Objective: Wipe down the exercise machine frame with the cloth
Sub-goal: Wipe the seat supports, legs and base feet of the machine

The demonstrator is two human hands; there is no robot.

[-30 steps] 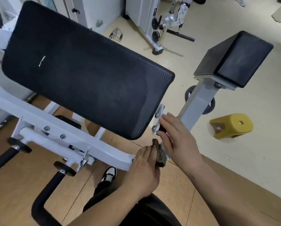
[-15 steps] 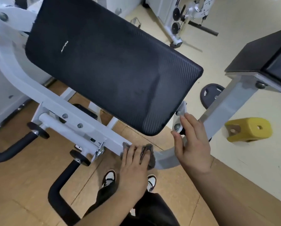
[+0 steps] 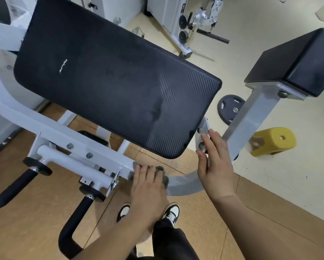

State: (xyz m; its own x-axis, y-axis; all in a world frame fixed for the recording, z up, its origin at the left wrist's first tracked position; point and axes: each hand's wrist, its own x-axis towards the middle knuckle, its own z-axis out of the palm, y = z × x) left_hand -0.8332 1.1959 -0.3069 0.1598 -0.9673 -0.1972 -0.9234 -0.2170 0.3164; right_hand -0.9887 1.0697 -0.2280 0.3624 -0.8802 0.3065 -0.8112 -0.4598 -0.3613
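Wipe-down under way, by the look of it, with most of the job likely ahead. Pressing the grey cloth (image 3: 164, 175) flat on the machine frame (image 3: 183, 184) with the left hand (image 3: 148, 186), fingers straight and spread, at 6 o'clock of the view, just under the big black pad (image 3: 110, 81). Steadying with the right hand (image 3: 216, 166) at the pad's 4 o'clock corner, fingers straight, tips resting on a bolted bracket (image 3: 202, 134), gripping nothing.

Impossible to tell already-cleaned stretches from dirty ones. Probably left: the white beam toward 9 o'clock, the pivot tube (image 3: 73, 160), the grey post (image 3: 251, 117) under the seat pad (image 3: 296, 62) at 2 o'clock.

In the way: pivot hardware just beside the cloth, black handles (image 3: 76, 216) at 7 o'clock, the overhanging pad. On the floor at 3 o'clock, a weight plate (image 3: 229, 107) and a yellow block (image 3: 275, 139).
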